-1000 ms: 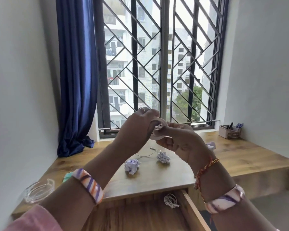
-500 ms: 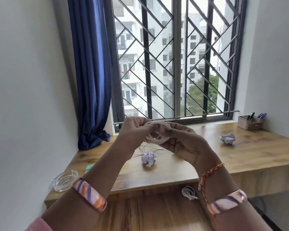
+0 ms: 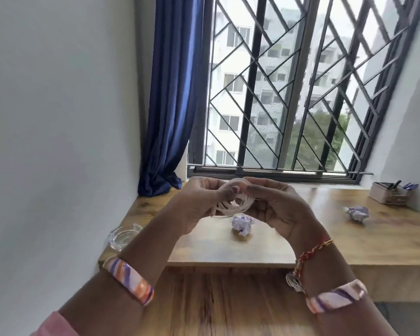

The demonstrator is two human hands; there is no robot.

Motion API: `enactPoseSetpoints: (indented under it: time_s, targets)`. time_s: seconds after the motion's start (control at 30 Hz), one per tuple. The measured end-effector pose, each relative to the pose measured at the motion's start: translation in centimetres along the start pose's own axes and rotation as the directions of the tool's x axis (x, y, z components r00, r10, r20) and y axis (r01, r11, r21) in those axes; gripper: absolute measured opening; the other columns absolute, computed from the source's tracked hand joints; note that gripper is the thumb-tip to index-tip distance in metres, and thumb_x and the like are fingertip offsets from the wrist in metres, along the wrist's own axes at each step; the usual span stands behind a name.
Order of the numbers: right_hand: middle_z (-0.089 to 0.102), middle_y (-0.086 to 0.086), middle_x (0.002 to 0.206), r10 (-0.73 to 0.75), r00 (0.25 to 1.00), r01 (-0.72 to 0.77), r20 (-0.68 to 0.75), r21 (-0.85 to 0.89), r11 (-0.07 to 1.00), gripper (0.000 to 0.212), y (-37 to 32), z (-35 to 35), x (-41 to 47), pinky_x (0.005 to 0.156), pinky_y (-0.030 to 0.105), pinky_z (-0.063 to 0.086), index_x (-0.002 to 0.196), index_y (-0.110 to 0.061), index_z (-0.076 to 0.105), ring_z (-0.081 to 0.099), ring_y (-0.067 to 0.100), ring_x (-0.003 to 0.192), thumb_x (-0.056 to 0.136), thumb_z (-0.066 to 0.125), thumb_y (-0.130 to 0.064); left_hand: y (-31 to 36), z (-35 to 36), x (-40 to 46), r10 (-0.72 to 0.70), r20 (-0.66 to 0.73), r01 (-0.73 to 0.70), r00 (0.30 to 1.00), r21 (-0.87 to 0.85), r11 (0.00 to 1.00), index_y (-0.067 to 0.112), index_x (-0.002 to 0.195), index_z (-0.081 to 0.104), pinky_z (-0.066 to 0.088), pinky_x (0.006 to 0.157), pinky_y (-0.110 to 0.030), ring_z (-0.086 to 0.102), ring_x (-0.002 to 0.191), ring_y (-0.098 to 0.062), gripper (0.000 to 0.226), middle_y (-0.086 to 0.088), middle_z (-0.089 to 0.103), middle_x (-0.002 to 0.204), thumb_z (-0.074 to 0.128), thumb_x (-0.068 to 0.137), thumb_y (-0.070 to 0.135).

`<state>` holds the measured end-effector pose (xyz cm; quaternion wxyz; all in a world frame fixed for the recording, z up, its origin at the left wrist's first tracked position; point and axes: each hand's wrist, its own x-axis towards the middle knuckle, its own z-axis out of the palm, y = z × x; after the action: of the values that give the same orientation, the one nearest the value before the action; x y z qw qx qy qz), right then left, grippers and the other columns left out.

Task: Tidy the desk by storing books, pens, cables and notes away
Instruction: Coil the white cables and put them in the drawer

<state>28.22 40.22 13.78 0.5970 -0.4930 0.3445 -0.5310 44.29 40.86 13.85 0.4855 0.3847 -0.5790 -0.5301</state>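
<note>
A white cable [image 3: 233, 204] is wound into a small coil, held up above the wooden desk [image 3: 264, 248]. My left hand [image 3: 197, 204] grips the coil's left side and my right hand [image 3: 274, 209] grips its right side. A loose end hangs below the coil. One crumpled paper note [image 3: 241, 224] lies on the desk under my hands, another crumpled note [image 3: 357, 213] further right. A second coiled white cable [image 3: 292, 282] lies in the open drawer [image 3: 216, 299], partly hidden by my right wrist.
A pen holder [image 3: 388, 194] with several pens stands at the far right by the wall. A clear glass dish [image 3: 123, 236] sits at the desk's left edge. A blue curtain [image 3: 172, 105] hangs at the back left beside the barred window.
The view has swung left and down. My hands have kept turning the cable coil, which now looks tighter, and the trailing cable has lifted off the desk.
</note>
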Motion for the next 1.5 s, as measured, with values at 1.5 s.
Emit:
enactPoseSetpoints:
  time_s: [1.5]
  targets:
    - [0.069,0.011,0.095,-0.031,0.923,0.036,0.384,-0.004,0.999,0.056,3.1,-0.7,-1.6,0.081,0.038,0.051,0.101,-0.009,0.071,0.062,0.026,0.088,0.051,0.089,-0.025,0.2,-2.3,-2.0,-0.043,0.28,0.039,0.959,0.019,0.999,-0.004,0.075,0.068,0.054,0.052,-0.022,0.066,0.058,-0.016,0.012,-0.01,0.069,0.066,0.075,0.067,0.001]
